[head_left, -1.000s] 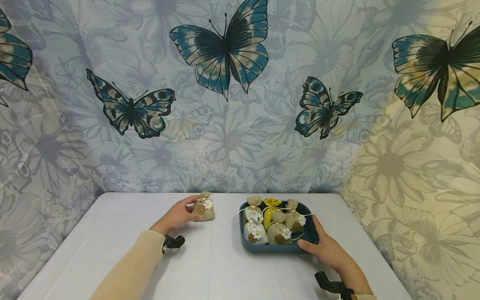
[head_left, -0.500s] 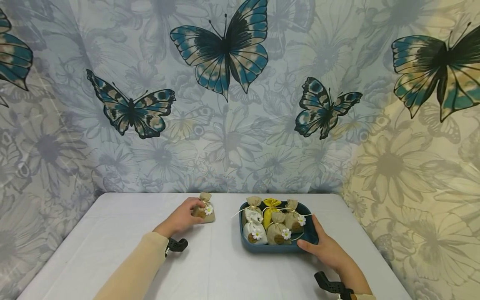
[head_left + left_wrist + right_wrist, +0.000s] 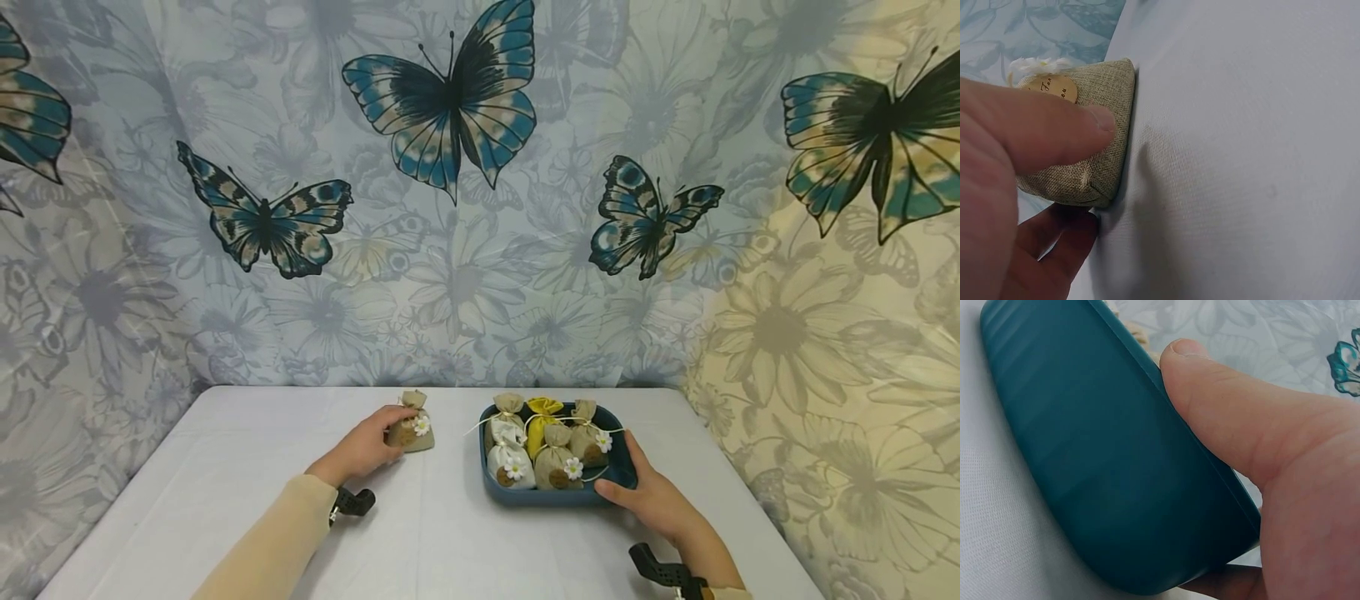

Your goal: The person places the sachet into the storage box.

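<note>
My left hand [image 3: 360, 450] grips a small burlap pouch [image 3: 420, 442] with a tied neck and a white daisy, left of the tray. In the left wrist view, the thumb [image 3: 1060, 134] lies across the pouch below its round brown tag [image 3: 1057, 86], and the pouch's base is right at the white cloth. My right hand [image 3: 656, 496] holds the right end of a dark blue tray [image 3: 540, 498], the thumb [image 3: 1210, 387] over its rim in the right wrist view. Inside the tray stand a white pouch [image 3: 517, 477], a yellow pouch [image 3: 537, 433] and several burlap ones.
A white cloth covers the table [image 3: 225, 500]. Behind it hangs a flowered backdrop with blue butterflies [image 3: 453, 100]. A loose string from one pouch sticks out over the tray's left rim. Each wrist wears a black camera mount [image 3: 352, 502].
My left hand has shifted its fingers from the pouch's side further over its front, and the pouch has come slightly nearer and to the right. The right hand and tray stay put.
</note>
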Tool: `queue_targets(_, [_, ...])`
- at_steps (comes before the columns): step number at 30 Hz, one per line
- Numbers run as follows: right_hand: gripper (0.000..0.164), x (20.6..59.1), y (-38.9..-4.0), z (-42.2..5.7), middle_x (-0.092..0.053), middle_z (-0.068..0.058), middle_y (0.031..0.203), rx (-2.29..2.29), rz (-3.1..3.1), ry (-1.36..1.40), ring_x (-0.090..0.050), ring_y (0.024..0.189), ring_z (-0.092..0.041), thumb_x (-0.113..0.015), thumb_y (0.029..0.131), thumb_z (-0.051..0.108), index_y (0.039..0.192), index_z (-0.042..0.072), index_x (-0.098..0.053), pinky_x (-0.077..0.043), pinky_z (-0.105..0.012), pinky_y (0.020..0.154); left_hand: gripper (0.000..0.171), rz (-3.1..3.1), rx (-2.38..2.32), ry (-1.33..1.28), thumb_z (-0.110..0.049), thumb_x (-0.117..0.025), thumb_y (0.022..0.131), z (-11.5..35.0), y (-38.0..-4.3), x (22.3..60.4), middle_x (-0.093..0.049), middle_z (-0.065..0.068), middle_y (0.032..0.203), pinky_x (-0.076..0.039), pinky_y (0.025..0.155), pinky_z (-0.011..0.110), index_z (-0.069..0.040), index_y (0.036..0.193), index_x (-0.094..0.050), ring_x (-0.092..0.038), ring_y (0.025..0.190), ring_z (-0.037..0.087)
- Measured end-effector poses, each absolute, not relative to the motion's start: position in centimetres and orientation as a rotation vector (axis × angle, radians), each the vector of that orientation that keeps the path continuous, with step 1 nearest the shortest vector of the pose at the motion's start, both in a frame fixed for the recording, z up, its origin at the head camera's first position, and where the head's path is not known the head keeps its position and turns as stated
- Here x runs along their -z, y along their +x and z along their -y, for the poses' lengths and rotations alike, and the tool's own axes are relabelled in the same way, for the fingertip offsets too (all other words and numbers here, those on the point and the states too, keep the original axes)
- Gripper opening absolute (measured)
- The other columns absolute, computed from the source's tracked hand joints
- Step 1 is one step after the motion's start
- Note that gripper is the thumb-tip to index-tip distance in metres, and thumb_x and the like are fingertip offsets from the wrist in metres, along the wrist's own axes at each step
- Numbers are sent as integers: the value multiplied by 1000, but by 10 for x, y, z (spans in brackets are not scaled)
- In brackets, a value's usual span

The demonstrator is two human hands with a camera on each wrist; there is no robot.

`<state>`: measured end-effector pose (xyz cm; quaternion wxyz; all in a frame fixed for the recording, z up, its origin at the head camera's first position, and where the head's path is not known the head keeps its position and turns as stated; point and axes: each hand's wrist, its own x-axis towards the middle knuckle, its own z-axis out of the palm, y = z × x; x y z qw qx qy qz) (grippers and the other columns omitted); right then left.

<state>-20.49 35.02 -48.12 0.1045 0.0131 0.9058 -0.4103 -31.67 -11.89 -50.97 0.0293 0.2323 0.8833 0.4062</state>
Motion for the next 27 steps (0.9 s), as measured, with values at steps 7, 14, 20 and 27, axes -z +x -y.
queue_targets(7, [111,480,-205,-350,-5,-35,157,1206,-2670,43,-18,137,-59,-68,92,48,159,13,13,-29,-73,99,66,-2736,-1241,663,3,-80,79,117,-315,510,-47,6,137,-38,104,52,-19,138,-59,-47,127,31])
queue_targets(14, [111,481,-204,-350,-4,-35,158,1213,-2671,41,-17,137,-59,-68,92,47,159,13,13,-27,-73,100,69,-2752,-1209,653,3,-80,77,115,-316,513,-45,7,134,-39,102,50,-17,139,-57,-47,125,30])
queue_targets(20, [110,483,-205,-351,-4,-34,158,1214,-2670,43,-16,137,-59,-68,92,48,159,13,13,-27,-73,100,70,-2769,-1208,623,0,-80,76,113,-317,516,-46,7,133,-39,102,51,-16,139,-57,-48,123,29])
queue_targets(27, [110,484,-205,-351,-4,-35,158,1210,-2677,43,-15,137,-60,-68,92,48,159,14,13,-26,-74,100,67,-2788,-1203,589,1,-76,77,110,-317,514,-47,7,131,-39,102,49,-17,139,-58,-50,120,28])
